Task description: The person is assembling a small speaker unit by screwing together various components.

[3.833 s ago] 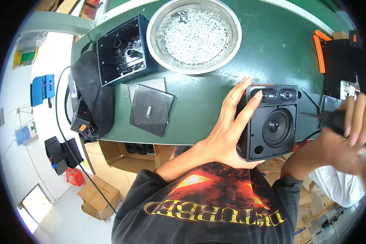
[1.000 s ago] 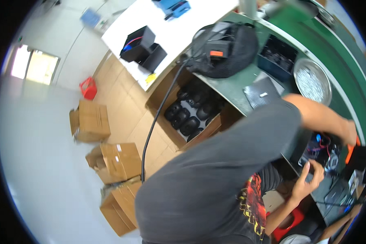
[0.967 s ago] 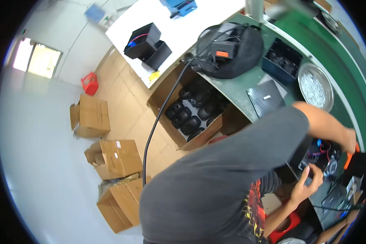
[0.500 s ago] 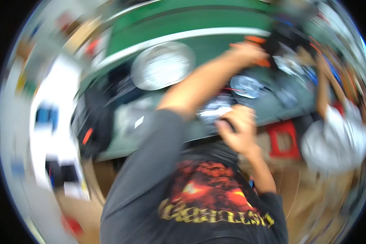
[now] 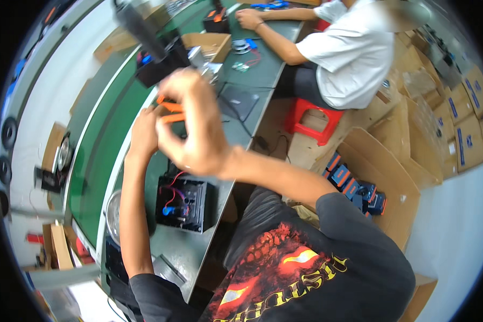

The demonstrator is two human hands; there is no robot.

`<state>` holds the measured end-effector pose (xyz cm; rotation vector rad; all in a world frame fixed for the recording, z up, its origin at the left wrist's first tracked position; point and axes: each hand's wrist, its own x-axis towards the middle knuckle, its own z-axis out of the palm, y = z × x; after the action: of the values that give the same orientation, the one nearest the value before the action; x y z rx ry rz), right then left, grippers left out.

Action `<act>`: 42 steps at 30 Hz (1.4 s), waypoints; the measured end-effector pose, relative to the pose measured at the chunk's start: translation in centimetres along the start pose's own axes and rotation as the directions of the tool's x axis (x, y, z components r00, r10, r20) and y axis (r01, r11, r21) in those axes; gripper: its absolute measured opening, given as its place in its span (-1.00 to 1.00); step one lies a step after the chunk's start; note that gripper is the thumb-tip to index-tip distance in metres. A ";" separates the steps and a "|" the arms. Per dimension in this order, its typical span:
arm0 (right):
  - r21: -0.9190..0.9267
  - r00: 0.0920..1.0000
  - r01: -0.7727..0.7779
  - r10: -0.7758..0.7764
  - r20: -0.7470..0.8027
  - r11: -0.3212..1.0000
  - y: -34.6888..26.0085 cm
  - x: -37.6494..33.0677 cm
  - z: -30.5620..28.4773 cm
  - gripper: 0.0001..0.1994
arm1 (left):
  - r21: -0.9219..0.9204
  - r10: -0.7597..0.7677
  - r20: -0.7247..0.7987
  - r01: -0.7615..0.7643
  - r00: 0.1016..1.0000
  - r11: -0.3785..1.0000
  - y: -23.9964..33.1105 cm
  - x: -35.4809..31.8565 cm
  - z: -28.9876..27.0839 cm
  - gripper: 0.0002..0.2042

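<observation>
My left hand (image 5: pixel 144 131) reaches over the bench with its fingers closed around an orange piece (image 5: pixel 172 111), whose kind I cannot make out. My right hand (image 5: pixel 196 129) is raised just beside it, thumb and fingers curved about the same piece; motion blur hides whether they touch it. Nearer me on the bench lies an open black housing (image 5: pixel 183 203) with red wires and a small blue part inside. A round clear-rimmed dish-like thing (image 5: pixel 112 217) sits partly hidden behind my left forearm. Beyond my hands stands a black box-shaped thing (image 5: pixel 163 59).
A person in a white top (image 5: pixel 343 53) sits at the bench's far end on a red stool (image 5: pixel 314 121). A cardboard tray (image 5: pixel 214 45) and a small speaker (image 5: pixel 241 45) lie on the bench. At right, a large carton (image 5: pixel 392 188) holds several blue-and-black boxes.
My view has swung to the right along the bench. My right hand has risen from near the bench's front edge to beside my left hand, which stays at the orange piece.
</observation>
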<state>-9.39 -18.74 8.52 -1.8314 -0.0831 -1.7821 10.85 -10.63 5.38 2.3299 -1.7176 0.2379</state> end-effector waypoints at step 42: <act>0.591 0.959 -0.213 0.283 -0.027 0.778 4.2 10.4 11.7 -0.81 | -0.850 -0.874 -0.393 0.249 0.286 0.464 15.8 -21.6 6.8 -0.35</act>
<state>3.98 -20.66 17.39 -1.2275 -0.2970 -1.4539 -10.67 2.76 -5.44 1.6460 -0.2059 0.3935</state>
